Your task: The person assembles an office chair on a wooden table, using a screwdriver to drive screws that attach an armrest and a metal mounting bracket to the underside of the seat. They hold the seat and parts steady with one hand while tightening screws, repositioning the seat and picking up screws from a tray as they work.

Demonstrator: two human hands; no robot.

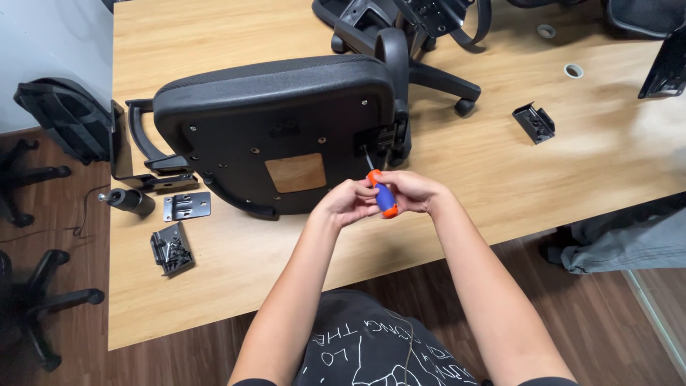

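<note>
An upturned black chair seat lies on the wooden table, its underside facing me with a bare wood patch in the middle. Both hands grip a screwdriver with an orange and blue handle. Its shaft points up into the armrest bracket at the seat's right edge. My left hand wraps the handle from the left, and my right hand closes over it from the right.
A black armrest, a cylinder, a metal plate and a small box of screws lie left of the seat. A chair base with castors stands behind it. A black bracket lies to the right.
</note>
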